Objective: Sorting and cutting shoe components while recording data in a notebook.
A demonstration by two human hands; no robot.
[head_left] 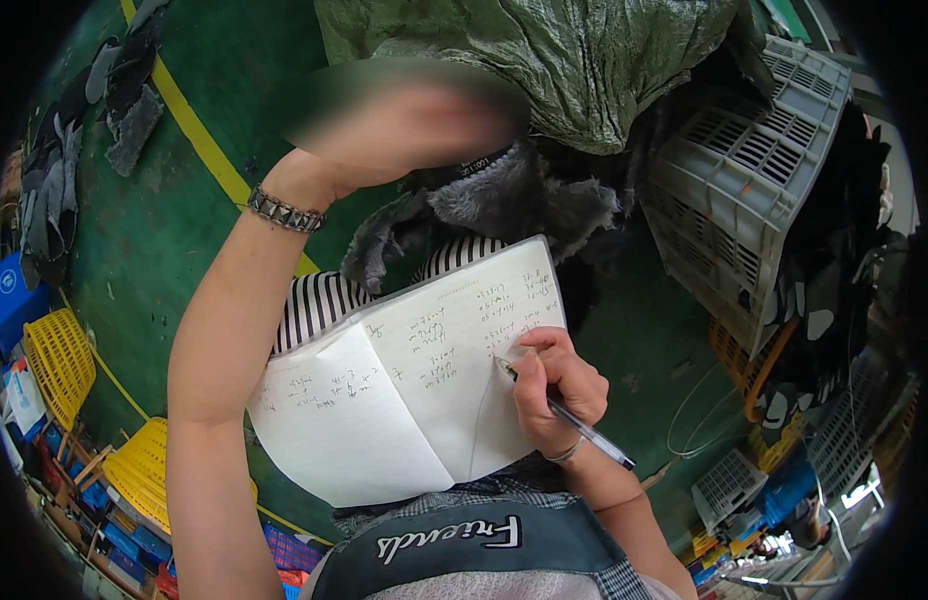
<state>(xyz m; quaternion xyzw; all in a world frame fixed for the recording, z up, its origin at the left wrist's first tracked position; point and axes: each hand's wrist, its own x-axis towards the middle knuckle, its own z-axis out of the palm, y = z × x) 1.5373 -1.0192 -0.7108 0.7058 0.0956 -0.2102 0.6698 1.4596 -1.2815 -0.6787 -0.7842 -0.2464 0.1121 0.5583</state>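
Observation:
An open notebook [484, 400] with handwritten lines lies across my lap, over black-and-white striped cloth [319, 300]. My right hand [564, 390] is closed round a pen [594, 435], its tip at the right-hand page near the written column. My left arm reaches forward, with a studded bracelet on the wrist. A blur covers my left hand [414, 115], so its fingers do not show. Just below that hand lies dark grey fluffy fabric [524, 195] with a black printed strip; whether the hand holds it I cannot tell.
A shiny olive-green sack [544, 60] stands ahead. Grey plastic crates [749, 150] are at the right, beside black material. Yellow baskets [59, 365] and a blue box [14, 290] line the left. Grey fabric scraps [134, 130] lie on the green floor [224, 60] beyond a yellow line.

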